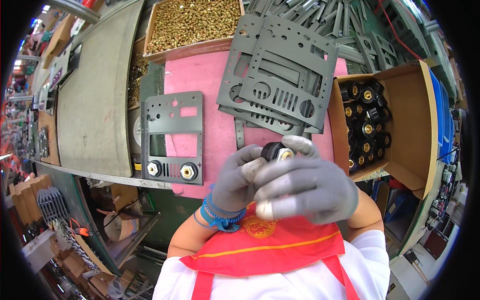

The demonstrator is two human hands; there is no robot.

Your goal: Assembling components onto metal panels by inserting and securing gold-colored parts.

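While our left hand [235, 181] and right hand [311, 190] grasp the black fitting [270, 150], the grey panel [175, 127] lies left of both, lengthwise away, across the pink mat's [192, 66] left edge.

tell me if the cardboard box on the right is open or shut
Open: no lid covers the cardboard box, and black parts with brass-coloured centres show inside it.

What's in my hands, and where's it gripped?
Your left hand holds a black round fitting by its side; your right hand is at its metal nut, contact partly hidden.
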